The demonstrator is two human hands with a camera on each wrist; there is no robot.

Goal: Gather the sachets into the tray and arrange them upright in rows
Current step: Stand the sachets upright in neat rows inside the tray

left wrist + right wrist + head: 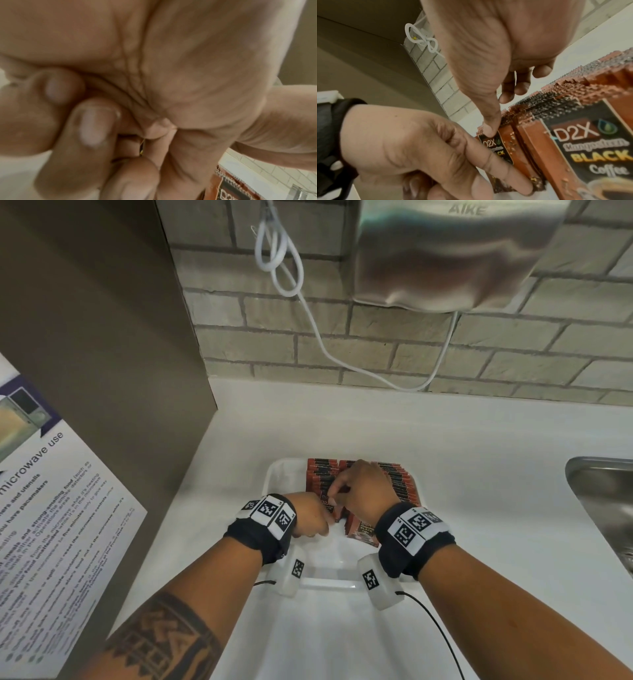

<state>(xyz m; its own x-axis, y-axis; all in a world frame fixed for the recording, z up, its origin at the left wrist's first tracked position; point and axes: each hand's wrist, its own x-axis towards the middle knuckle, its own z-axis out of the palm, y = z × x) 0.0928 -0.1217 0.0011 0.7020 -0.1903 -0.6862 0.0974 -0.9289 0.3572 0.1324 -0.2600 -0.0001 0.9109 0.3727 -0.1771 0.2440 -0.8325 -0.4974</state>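
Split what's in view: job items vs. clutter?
Job: sachets upright in the tray; left hand and right hand both holding sachets.
Clutter: hand dryer, its white cable, microwave notice, sink.

Your left hand (310, 517) and right hand (363, 486) meet at the centre of the frame over a white tray (284, 474) on the white table (479, 474). Upright orange-brown sachets (399, 481) stand in rows across the tray's right part. Your fingers curl around sachets at the near end of the rows. A steel sink (603, 491) shows at the right edge.
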